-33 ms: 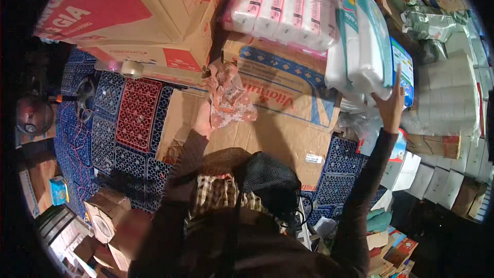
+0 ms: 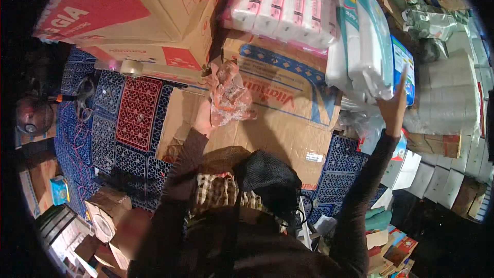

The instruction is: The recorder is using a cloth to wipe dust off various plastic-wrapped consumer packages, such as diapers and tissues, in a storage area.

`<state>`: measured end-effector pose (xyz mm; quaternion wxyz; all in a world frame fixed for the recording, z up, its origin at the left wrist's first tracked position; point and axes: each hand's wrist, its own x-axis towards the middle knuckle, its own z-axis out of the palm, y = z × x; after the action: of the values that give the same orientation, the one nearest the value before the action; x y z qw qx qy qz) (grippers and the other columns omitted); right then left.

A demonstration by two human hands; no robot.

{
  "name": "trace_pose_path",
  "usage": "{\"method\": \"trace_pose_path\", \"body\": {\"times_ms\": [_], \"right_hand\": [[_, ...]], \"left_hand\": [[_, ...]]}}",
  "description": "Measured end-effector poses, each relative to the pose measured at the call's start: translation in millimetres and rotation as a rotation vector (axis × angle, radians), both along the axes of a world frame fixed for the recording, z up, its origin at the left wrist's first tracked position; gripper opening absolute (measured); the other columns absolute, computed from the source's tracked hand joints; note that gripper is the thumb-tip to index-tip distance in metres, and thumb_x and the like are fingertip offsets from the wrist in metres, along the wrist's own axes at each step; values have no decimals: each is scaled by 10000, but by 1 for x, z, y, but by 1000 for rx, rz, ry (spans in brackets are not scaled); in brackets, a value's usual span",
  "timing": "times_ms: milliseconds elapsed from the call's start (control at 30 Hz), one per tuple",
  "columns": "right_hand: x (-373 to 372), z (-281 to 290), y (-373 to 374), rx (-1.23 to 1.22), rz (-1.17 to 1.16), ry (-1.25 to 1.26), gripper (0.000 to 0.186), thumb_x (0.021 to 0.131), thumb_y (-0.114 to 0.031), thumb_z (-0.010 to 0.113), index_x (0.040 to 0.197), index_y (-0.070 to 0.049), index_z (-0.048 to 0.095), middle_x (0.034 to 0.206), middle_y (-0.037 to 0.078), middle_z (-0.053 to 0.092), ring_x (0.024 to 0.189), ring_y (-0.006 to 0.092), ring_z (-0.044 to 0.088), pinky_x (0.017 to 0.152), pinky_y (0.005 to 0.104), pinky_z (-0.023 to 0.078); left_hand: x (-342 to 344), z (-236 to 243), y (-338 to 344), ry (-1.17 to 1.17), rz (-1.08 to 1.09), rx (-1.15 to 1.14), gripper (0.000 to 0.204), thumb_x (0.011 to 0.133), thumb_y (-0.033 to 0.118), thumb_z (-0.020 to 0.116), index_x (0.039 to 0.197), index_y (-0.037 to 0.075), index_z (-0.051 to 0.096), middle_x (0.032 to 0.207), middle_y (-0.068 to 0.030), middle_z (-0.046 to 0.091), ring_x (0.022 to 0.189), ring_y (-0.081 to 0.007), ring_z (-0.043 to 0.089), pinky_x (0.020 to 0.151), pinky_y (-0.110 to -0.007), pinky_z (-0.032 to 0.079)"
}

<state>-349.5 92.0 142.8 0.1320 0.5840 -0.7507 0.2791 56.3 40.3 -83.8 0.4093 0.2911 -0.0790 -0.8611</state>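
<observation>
My left hand [image 2: 204,117] is closed on a crumpled cloth [image 2: 230,98], reddish-pink with a pale pattern, above a flattened cardboard sheet [image 2: 280,141]. Part of the hand is hidden by the cloth. Over on the right, my right hand [image 2: 392,109] is raised with thumb and index finger apart, and nothing shows in it. It is beside upright white-and-teal plastic packs [image 2: 371,46] and a blue pack [image 2: 404,67]. Whether the fingertips touch these packs I cannot tell.
Large cardboard boxes [image 2: 149,10] stand at the upper left, with a tape roll [image 2: 131,68] at their edge. A bundle of white-and-pink tissue packs [image 2: 283,10] sits at the back. Blue and red plastic lattice tiles [image 2: 139,113] cover the floor. Wrapped white bundles [image 2: 442,92] line the right.
My right hand has shifted slightly down and right, away from the white-and-teal packs. The cloth in my left hand has changed shape a little; the left arm is almost still.
</observation>
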Motion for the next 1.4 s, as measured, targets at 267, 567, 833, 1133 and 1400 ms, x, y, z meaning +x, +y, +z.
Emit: {"method": "trace_pose_path", "body": {"times_ms": [267,567,833,1133,1400], "right_hand": [[135,-25,-88,-79,467,35,800,722,-238,773,1418,-129,395,1398,254,408,1281,391,425,1071,507,300],[132,-118,-173,-289,423,252,255,839,-196,647,1087,-215,701,1147,-8,670,1139,141,577,959,394,335],[158,-104,-123,-268,542,29,351,792,-27,618,1088,-200,694,1099,11,689,1061,138,639,832,320,382],[196,-123,-9,1,662,-40,436,794,-48,600,1199,-203,642,1187,34,652,1064,138,649,774,308,397],[198,-101,98,271,646,-342,454,797,-45,657,1240,-133,615,1126,29,683,946,115,674,732,267,416]], "left_hand": [[-2,5,-5,-9,-20,-53,411,999,370,404,1254,66,511,1033,-81,621,883,-220,636,683,-352,556],[-2,20,-1,85,-52,-66,543,967,417,478,1348,32,438,1231,-106,585,1049,-279,618,819,-425,548],[-1,66,-7,-398,368,-531,632,939,494,457,1407,87,338,1327,-130,474,1156,-294,541,889,-476,531],[54,141,-4,-592,550,-404,570,959,419,407,1422,96,327,1374,-146,441,1178,-339,510,916,-513,493],[52,133,2,-470,322,-229,524,955,369,442,1412,123,369,1395,-156,428,1223,-370,467,976,-524,439]]}}
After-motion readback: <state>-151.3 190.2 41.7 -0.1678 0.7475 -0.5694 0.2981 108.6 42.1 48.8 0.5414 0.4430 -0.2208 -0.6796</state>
